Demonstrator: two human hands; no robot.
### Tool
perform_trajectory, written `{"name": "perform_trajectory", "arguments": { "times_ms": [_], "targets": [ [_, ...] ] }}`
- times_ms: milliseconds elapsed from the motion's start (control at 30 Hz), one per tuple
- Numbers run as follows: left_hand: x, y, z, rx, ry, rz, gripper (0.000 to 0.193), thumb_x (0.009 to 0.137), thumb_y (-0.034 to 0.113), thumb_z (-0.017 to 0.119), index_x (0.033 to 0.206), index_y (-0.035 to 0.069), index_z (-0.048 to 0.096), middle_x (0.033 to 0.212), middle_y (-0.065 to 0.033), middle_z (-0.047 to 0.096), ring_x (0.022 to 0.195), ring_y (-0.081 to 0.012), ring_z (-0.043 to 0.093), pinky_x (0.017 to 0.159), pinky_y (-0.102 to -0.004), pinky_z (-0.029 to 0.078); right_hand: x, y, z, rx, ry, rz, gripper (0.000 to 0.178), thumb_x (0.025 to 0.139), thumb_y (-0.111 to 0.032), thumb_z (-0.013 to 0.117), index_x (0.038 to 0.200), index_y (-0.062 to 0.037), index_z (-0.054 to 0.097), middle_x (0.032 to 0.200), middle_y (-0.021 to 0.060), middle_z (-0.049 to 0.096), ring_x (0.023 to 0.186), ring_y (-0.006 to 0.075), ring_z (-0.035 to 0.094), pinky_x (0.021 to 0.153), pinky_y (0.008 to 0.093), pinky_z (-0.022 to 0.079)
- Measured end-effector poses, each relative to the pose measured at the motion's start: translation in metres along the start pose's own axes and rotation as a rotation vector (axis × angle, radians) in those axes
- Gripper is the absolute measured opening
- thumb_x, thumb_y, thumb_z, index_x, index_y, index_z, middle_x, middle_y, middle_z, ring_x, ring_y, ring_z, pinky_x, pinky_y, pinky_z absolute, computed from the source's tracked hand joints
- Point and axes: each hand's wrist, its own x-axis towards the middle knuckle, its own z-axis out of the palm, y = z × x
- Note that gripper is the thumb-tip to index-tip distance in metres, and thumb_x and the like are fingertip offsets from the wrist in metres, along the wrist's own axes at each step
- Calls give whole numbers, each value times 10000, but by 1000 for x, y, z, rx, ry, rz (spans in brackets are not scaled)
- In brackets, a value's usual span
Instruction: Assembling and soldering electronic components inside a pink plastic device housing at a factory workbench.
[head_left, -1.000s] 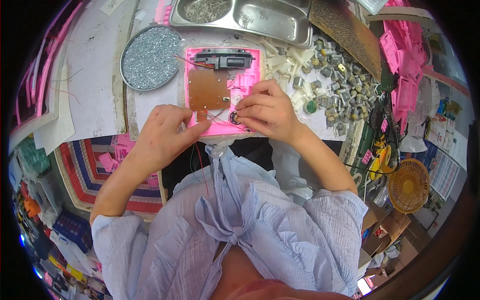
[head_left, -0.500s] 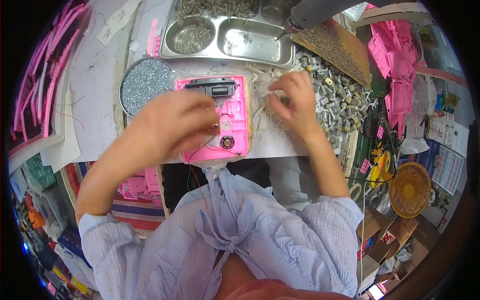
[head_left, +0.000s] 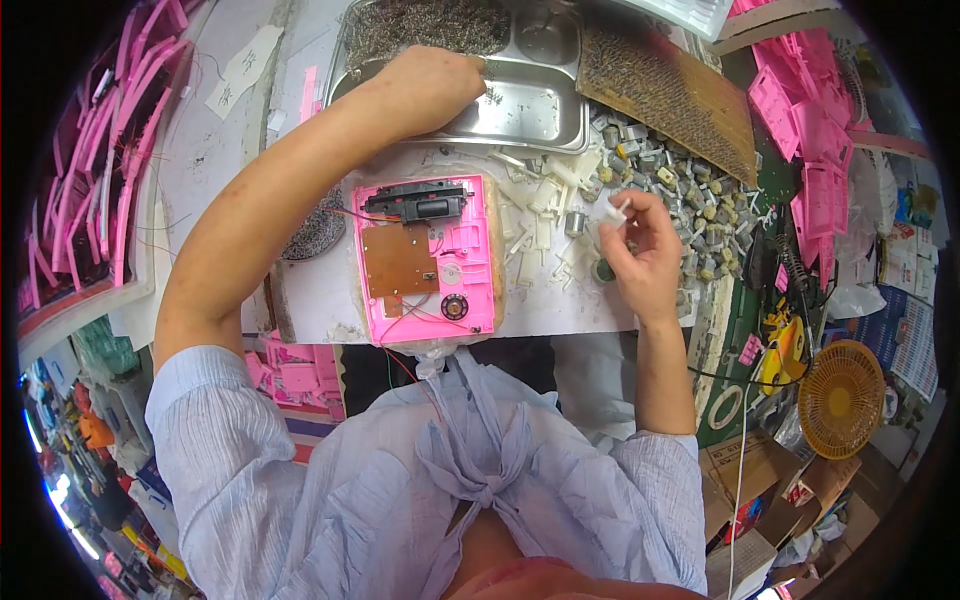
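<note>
- At the cluttered white bench [head_left: 330, 300], the left hand [head_left: 430, 85] has swung up to 12 o'clock and now reaches into the steel tray [head_left: 545, 110], fingers curled down at the edge of the screws [head_left: 420, 25]; a second ago it was pressed on the pink housing.
- Whether those fingertips have closed on a screw cannot be told; they are turned away from the camera.
- At 3 o'clock of the housing, the right hand [head_left: 640, 250] has lifted off the work and pinches a small white part [head_left: 617, 210] between thumb and forefinger, other fingers loosely folded.
- Pink housing [head_left: 425, 260] lies flat and open at centre, near the bench's front edge, no hand on it now, where both held it a second ago.
- Inside it, a brown circuit board [head_left: 398, 262] sits at 9 o'clock, a black block [head_left: 415, 205] at 12 o'clock, thin red wires trailing toward 6 o'clock.
- Loose white pieces and small motors [head_left: 680, 200] are heaped from 2 to 3 o'clock, just beside the right hand.
- Judging by the split, both hands have broken off from fitting to fetch fresh pieces.
</note>
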Motion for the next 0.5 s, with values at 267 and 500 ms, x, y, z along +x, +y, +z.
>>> {"name": "perform_trajectory", "arguments": {
  "times_ms": [267, 500],
  "targets": [
    [4, 5, -26, -109, -46, -156, 182, 870, 104, 615, 975, 54, 755, 996, -135, 743, 949, -342, 729, 803, -459, 597, 54, -26, 14, 377, -208, 161, 145, 913, -24, 565, 1040, -14, 636, 826, 33, 622, 671, 94, 578, 622, 238, 475],
    [13, 14, -3, -78, -27, -149, 194, 896, 121, 603, 1024, 63, 737, 1007, -172, 742, 957, -348, 728, 795, -455, 589, 72, -35, 32, 365, -259, 137, 106, 921, -73, 604, 1010, -41, 653, 798, 20, 624, 687, 74, 550, 617, 234, 441]
  ]
}}
